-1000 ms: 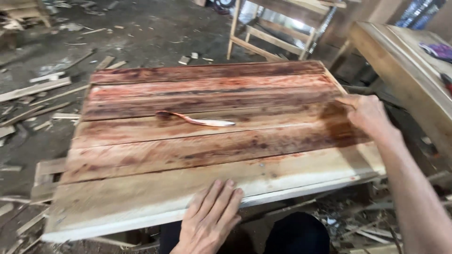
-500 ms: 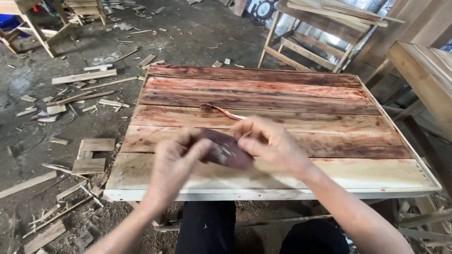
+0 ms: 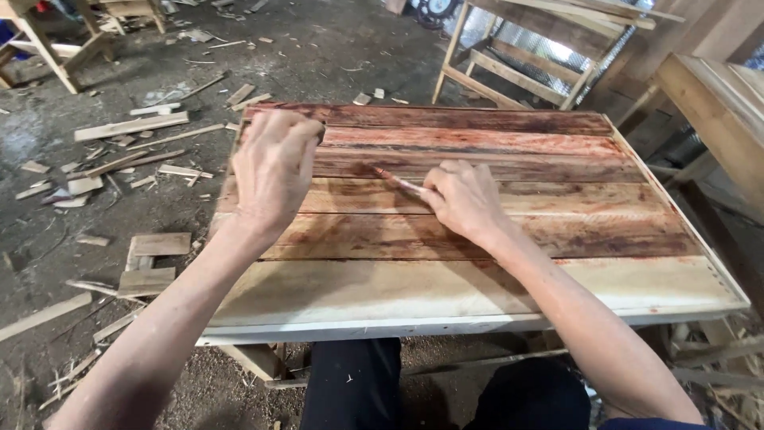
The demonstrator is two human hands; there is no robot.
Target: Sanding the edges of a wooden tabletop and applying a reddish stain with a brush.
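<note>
change: hands split apart since dark pad was shared
right hand (image 3: 465, 199): now pinching stained stick (image 3: 398, 181) mid tabletop (image 3: 477, 287)
left hand (image 3: 274, 163): lifted near far-left corner, clenched; contents unclear

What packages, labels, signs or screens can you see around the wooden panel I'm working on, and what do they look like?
None in view: no package, label, sign or screen shows.
Only bare wood: the red-stained plank panel under both hands, offcuts on the dirt floor to the left, and a pale wooden frame behind the panel.
</note>
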